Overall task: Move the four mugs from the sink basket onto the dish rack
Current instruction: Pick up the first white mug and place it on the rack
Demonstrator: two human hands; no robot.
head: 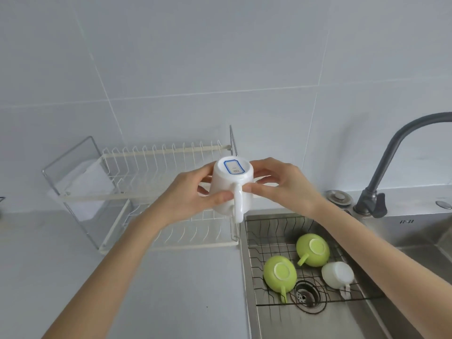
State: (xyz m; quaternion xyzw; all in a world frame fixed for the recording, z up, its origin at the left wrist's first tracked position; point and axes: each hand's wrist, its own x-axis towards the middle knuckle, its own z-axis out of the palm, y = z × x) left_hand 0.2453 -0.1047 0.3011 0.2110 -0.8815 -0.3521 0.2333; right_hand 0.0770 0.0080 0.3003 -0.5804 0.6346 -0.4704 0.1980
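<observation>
Both hands, left (188,194) and right (281,185), clasp inverted white mug (231,189); grey counter (171,289); tiled wall (195,57).

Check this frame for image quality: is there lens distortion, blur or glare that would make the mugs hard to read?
Head view: wide-angle bending bows the wall tile lines and stretches the forearms toward the corners. Light is soft and even, no hard shadows. The white mug between left hand and right hand is sharp, its label visible. Slight smear on the sink basket wires; no blown-out glare.
</observation>
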